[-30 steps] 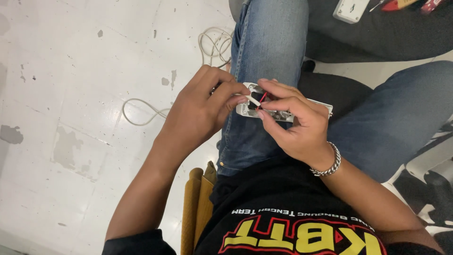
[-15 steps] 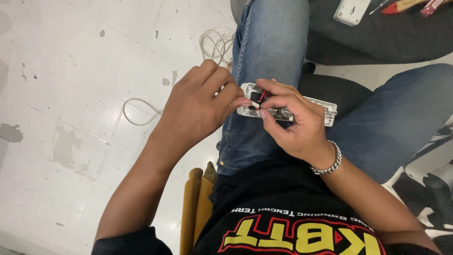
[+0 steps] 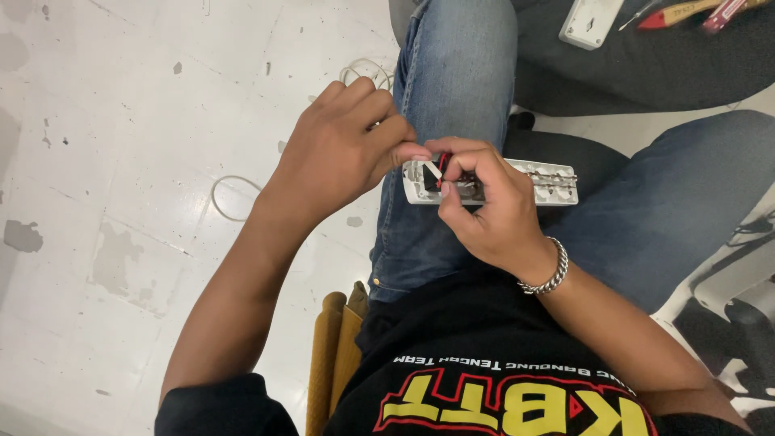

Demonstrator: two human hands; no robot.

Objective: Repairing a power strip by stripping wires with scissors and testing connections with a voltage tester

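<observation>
Nearest the camera, a black printed T-shirt (image 3: 500,379) fills the lower edge, cut off by the frame. Beside it, the yellow wooden chair edge (image 3: 331,355) shows only in part.

The right hand (image 3: 488,210), with a silver chain bracelet (image 3: 549,270) at the wrist, lies over the opened white plastic power strip housing (image 3: 549,182), which rests across the thigh of the blue denim jeans (image 3: 460,97). Its fingers are curled and pinched on red and black wiring at the housing's left end; the hand covers the middle of the housing, so the grip point is hard to make out.

The left hand (image 3: 339,153) is closed, fingertips meeting the right hand at the same end. What it pinches is hidden.

Farther off, a thin white cable (image 3: 230,198) loops on the stained white floor (image 3: 121,121). At the top edge, 1 white plastic cover (image 3: 589,20) and red-handled tools (image 3: 686,12) lie on a dark grey surface (image 3: 646,73), cut off.
</observation>
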